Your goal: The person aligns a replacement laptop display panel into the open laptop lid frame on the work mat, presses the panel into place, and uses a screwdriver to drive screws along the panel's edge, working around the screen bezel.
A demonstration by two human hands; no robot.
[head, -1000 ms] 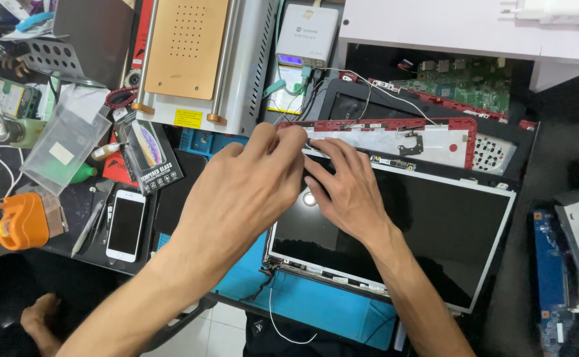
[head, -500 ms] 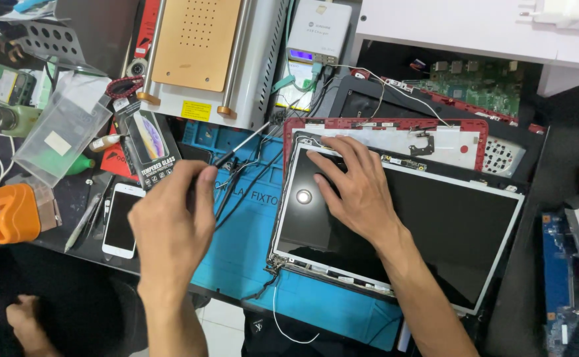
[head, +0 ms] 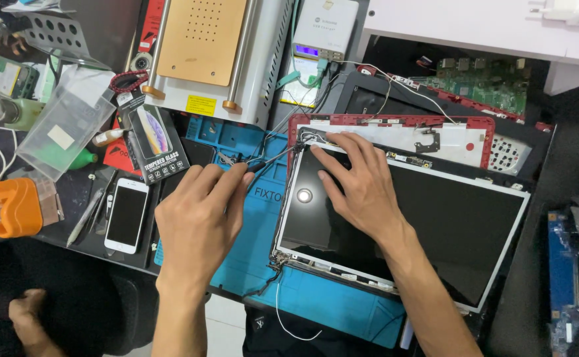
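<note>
Here, left hand (head: pixel 200 211) pinches a screwdriver (head: pixel 273 158) at the screen (head: pixel 435 225) corner; right hand (head: pixel 359 182) lies flat.

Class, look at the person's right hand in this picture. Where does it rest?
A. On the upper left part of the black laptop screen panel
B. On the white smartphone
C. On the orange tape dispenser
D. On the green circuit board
A: the right hand lies flat on the upper left part of the black laptop screen panel, fingers toward its top corner.

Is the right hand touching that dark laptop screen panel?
Touching. The head view shows the right hand lying flat on the laptop screen panel near its top left corner.
</note>
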